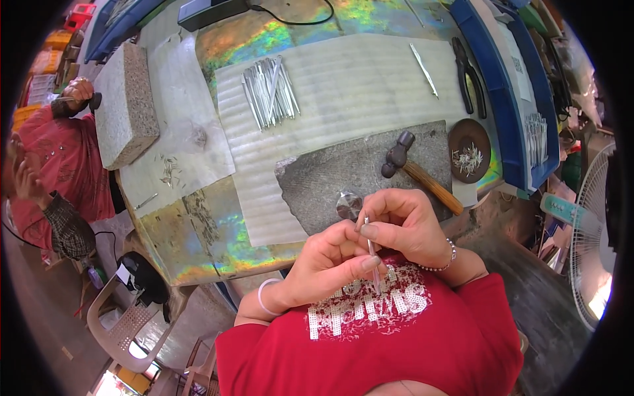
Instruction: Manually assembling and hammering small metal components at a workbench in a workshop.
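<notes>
Both hands are working low in the centre of the frame, just below the grey stone slab (317, 181); the right hand (413, 228) is pinching the upper end of a slim, silvery rod (370, 247) between thumb and fingers; the left hand (337, 261) is pinching it lower down, thumb pressing on the shaft, fingers curling behind and partly hiding; good handling is, I judge, calling for a light, even pinch, both hands lining up so nothing thin is bending; the hammer (426, 178) is lying right of centre on the slab, near the right hand, so careful elbows would be helping; a bundle of similar rods (269, 92) is lying upper centre.
</notes>
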{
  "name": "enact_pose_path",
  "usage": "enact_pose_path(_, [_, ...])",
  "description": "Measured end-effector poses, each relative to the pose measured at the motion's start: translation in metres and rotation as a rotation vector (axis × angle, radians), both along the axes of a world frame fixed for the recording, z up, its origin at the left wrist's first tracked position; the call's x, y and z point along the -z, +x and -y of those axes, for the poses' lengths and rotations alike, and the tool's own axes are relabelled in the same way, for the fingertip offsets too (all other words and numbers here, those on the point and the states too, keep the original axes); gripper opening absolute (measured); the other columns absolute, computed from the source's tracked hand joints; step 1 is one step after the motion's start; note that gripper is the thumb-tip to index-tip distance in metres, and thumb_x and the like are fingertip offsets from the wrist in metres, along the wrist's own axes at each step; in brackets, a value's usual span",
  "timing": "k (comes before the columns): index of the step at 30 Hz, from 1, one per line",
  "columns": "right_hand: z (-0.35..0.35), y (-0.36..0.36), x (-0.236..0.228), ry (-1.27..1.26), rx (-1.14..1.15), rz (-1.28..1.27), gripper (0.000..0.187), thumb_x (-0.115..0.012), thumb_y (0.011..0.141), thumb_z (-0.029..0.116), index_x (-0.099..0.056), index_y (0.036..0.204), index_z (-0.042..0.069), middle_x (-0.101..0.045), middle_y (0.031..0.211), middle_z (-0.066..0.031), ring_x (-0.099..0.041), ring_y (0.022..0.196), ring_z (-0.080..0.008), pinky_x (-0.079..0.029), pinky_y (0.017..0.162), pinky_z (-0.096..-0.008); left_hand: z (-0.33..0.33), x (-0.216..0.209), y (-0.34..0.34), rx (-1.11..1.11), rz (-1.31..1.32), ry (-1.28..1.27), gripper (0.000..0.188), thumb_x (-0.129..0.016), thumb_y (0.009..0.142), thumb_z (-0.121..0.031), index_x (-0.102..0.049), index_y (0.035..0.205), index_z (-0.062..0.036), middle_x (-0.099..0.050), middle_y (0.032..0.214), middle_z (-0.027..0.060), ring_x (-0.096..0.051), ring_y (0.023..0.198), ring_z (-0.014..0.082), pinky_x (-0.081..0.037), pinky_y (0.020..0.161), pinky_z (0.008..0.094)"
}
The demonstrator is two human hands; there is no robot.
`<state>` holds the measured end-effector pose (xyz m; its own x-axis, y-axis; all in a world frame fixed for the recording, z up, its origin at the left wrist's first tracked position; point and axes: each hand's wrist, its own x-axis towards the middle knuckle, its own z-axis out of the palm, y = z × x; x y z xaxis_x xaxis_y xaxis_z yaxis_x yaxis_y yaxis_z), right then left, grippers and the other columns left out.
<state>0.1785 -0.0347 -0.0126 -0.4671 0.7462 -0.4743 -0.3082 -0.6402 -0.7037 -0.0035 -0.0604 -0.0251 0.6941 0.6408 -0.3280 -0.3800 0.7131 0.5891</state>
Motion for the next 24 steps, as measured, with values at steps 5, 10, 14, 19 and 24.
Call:
enact_pose_path(5, [-0.007,-0.006,0.0,-0.007,0.001,0.034,0.004,-0.06,0.083,0.001,-0.058,0.086,0.0,-0.058,0.08,-0.0021,-0.056,0.069,-0.0058,-0.046,0.06,-0.0189,-0.006,0.0,-0.005,-0.011,0.012,0.002,0.011,-0.051,0.092,-0.004,-0.044,0.1,-0.0005,-0.062,0.089,0.0103,-0.061,0.085,0.0137,-0.051,0.074,0.0258])
enact_pose_path(10, [-0.009,-0.01,0.0,0.017,0.026,0.03,0.004,-0.06,0.083,0.001,-0.058,0.086,0.0,-0.058,0.08,-0.0014,-0.055,0.069,-0.0054,-0.045,0.06,-0.0185,-0.005,0.008,-0.007,-0.029,0.019,0.038,0.018,-0.051,0.091,-0.003,-0.043,0.108,-0.0005,-0.063,0.09,0.0165,-0.065,0.085,0.0219,-0.054,0.071,0.0304])
enact_pose_path(14, [-0.009,-0.011,-0.002,0.044,0.029,0.035,0.004,-0.06,0.083,0.002,-0.058,0.086,0.0,-0.058,0.08,-0.0012,-0.055,0.069,-0.0053,-0.045,0.06,-0.0185,-0.006,0.007,-0.008,-0.028,0.018,0.101,0.018,-0.05,0.091,-0.002,-0.043,0.107,-0.0004,-0.063,0.091,0.0165,-0.064,0.085,0.0215,-0.054,0.071,0.0304])
enact_pose_path(19, [-0.007,-0.013,-0.002,0.063,0.032,0.049,0.005,-0.06,0.083,0.003,-0.058,0.087,0.0,-0.059,0.079,-0.0012,-0.055,0.068,-0.0051,-0.045,0.06,-0.0185,-0.003,0.003,-0.007,-0.047,0.032,0.044,0.017,-0.049,0.091,-0.001,-0.043,0.108,-0.0002,-0.062,0.092,0.0172,-0.064,0.086,0.0219,-0.054,0.072,0.0316])
enact_pose_path(24, [-0.003,-0.014,-0.002,0.081,0.04,0.059,0.005,-0.06,0.084,0.004,-0.059,0.087,0.0,-0.059,0.079,-0.001,-0.055,0.067,-0.0047,-0.045,0.059,-0.0182,-0.002,-0.002,-0.006,-0.041,0.022,-0.016,0.012,-0.052,0.092,-0.007,-0.043,0.1,-0.002,-0.063,0.088,0.011,-0.062,0.083,0.0146,-0.05,0.07,0.0255])
